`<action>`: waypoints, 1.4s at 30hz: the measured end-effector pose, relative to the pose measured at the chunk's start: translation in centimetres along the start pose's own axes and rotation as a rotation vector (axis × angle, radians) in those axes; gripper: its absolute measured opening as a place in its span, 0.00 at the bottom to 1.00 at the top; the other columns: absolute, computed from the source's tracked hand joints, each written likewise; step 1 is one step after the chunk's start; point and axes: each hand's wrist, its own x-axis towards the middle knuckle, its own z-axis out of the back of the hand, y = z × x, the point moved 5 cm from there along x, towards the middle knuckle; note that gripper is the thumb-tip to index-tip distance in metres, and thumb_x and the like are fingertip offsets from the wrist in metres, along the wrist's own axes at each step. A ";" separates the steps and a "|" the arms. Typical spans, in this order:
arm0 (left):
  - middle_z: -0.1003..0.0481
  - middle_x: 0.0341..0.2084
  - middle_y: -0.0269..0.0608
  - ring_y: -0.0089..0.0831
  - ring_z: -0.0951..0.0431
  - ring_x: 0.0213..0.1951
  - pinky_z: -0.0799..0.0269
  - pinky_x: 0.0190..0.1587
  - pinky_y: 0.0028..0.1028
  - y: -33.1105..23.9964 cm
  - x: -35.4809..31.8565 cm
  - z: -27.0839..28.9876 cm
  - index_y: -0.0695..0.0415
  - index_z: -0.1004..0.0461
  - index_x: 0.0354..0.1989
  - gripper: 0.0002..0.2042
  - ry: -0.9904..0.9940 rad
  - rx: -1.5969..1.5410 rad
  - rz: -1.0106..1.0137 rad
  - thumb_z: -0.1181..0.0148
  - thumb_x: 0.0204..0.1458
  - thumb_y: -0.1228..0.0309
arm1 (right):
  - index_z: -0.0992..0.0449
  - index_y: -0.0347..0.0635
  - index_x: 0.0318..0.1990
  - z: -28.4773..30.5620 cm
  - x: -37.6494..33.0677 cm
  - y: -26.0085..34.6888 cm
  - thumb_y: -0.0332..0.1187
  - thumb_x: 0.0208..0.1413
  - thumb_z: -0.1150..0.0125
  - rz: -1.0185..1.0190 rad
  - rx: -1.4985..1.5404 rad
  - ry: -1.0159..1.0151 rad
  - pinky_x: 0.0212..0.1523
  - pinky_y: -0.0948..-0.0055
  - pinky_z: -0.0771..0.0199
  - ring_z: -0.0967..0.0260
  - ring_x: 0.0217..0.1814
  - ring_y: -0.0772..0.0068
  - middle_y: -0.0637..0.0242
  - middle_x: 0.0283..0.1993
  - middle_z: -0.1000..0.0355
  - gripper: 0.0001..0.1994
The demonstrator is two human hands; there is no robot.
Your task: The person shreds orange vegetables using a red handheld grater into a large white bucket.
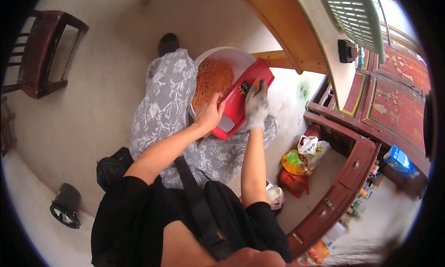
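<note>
A red grater point(263, 71) with a slot of dark blades leans at a slant over a white tub point(245, 58). Orange shreds, by their look carrot point(215, 79), are heaped inside the tub. Bare, my left hand point(209, 113) grips the grater's left edge, its fingers toward the tub. My right hand point(257, 104), in a grey-white glove, lies on the grater's face, closed round a small orange piece that looks like carrot point(257, 84). The fingers hide most of that piece. A grey cloth point(169, 100) with white leaf patterns drapes over my legs, beside the tub.
A wooden table point(320, 30) juts in at upper right, with a green basket point(354, 12) on it. Bags and an oil bottle point(296, 162) stand by the dark red cabinet point(343, 183) at right. At left are a dark red chair point(46, 51) and a black bin point(66, 204).
</note>
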 end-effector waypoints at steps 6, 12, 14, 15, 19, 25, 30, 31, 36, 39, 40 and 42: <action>0.26 0.18 0.53 0.55 0.26 0.22 0.33 0.26 0.50 0.2 -0.3 -0.1 0.48 0.39 0.49 0.15 0.012 0.045 0.008 0.57 0.58 0.57 | 0.37 0.41 0.57 -0.6 -2.5 -0.1 0.47 0.60 0.59 -0.024 0.003 -0.025 0.34 0.52 0.27 0.27 0.32 0.44 0.44 0.28 0.27 0.24; 0.27 0.16 0.54 0.55 0.26 0.22 0.33 0.26 0.50 0.9 0.0 0.1 0.49 0.40 0.50 0.15 -0.021 0.052 -0.026 0.58 0.58 0.58 | 0.35 0.41 0.55 -0.8 -4.5 1.4 0.46 0.60 0.59 0.109 0.038 0.039 0.32 0.54 0.27 0.27 0.32 0.45 0.42 0.29 0.27 0.22; 0.27 0.16 0.56 0.56 0.26 0.22 0.33 0.26 0.51 0.5 0.0 0.4 0.49 0.40 0.50 0.15 0.003 0.059 0.006 0.58 0.58 0.57 | 0.35 0.41 0.56 -1.1 -5.1 1.4 0.47 0.60 0.60 0.053 0.033 0.054 0.34 0.53 0.27 0.27 0.32 0.46 0.42 0.32 0.27 0.23; 0.27 0.16 0.56 0.56 0.26 0.22 0.34 0.26 0.51 0.5 0.5 0.4 0.49 0.40 0.50 0.15 -0.012 0.059 0.013 0.57 0.58 0.57 | 0.35 0.41 0.56 -1.3 -3.7 1.3 0.47 0.60 0.60 -0.039 -0.040 0.165 0.34 0.52 0.27 0.27 0.33 0.46 0.42 0.33 0.27 0.23; 0.27 0.16 0.57 0.57 0.26 0.22 0.34 0.26 0.52 0.3 -0.7 -0.9 0.49 0.40 0.50 0.15 0.006 0.035 -0.001 0.57 0.58 0.57 | 0.36 0.41 0.56 -1.2 0.7 -0.2 0.46 0.62 0.63 -0.027 -0.039 -0.035 0.35 0.51 0.27 0.27 0.33 0.43 0.45 0.31 0.26 0.23; 0.27 0.17 0.56 0.57 0.26 0.22 0.34 0.26 0.51 1.0 -0.1 -0.4 0.50 0.42 0.51 0.16 -0.010 0.038 -0.005 0.57 0.58 0.57 | 0.36 0.42 0.57 -1.6 -4.5 0.9 0.47 0.59 0.58 0.012 0.025 0.123 0.39 0.53 0.27 0.27 0.35 0.43 0.42 0.33 0.27 0.23; 0.27 0.17 0.56 0.56 0.26 0.22 0.34 0.25 0.50 0.3 -0.1 -0.8 0.51 0.43 0.51 0.16 -0.002 0.045 -0.047 0.56 0.58 0.58 | 0.38 0.40 0.56 -0.6 2.3 0.1 0.48 0.61 0.64 -0.076 -0.017 0.046 0.37 0.52 0.28 0.27 0.34 0.44 0.43 0.31 0.27 0.24; 0.27 0.17 0.57 0.56 0.26 0.22 0.34 0.26 0.50 0.3 -0.2 -0.3 0.51 0.43 0.51 0.16 -0.021 0.063 -0.046 0.56 0.58 0.58 | 0.38 0.40 0.56 -1.3 0.5 0.2 0.47 0.61 0.62 0.040 0.052 0.002 0.37 0.51 0.28 0.27 0.34 0.43 0.43 0.31 0.27 0.24; 0.25 0.21 0.56 0.57 0.25 0.25 0.33 0.27 0.51 -0.2 -0.2 -0.7 0.51 0.42 0.51 0.16 0.023 0.021 0.039 0.57 0.58 0.57 | 0.38 0.46 0.58 -0.7 -2.9 -0.4 0.44 0.59 0.57 0.051 0.102 0.012 0.39 0.52 0.28 0.28 0.37 0.42 0.44 0.34 0.27 0.21; 0.25 0.20 0.54 0.55 0.25 0.24 0.33 0.26 0.50 0.0 -0.6 -0.3 0.50 0.43 0.51 0.17 0.047 0.068 0.049 0.58 0.58 0.56 | 0.39 0.44 0.59 -1.4 -3.5 -0.4 0.47 0.59 0.57 -0.123 0.171 0.100 0.39 0.53 0.29 0.28 0.38 0.42 0.43 0.38 0.27 0.24; 0.25 0.20 0.53 0.55 0.25 0.23 0.33 0.26 0.50 -0.1 -0.4 -0.1 0.50 0.43 0.51 0.17 0.052 0.061 0.054 0.58 0.58 0.56 | 0.40 0.43 0.59 -1.8 -4.1 -0.3 0.46 0.59 0.57 -0.112 0.149 0.111 0.40 0.53 0.29 0.28 0.39 0.42 0.42 0.38 0.27 0.24; 0.26 0.20 0.53 0.54 0.25 0.22 0.33 0.25 0.49 0.6 -0.2 -0.2 0.50 0.43 0.50 0.17 0.020 0.022 0.012 0.58 0.58 0.55 | 0.42 0.42 0.60 -1.1 -6.3 0.5 0.46 0.59 0.57 -0.071 0.100 0.110 0.40 0.53 0.29 0.28 0.40 0.42 0.42 0.39 0.28 0.25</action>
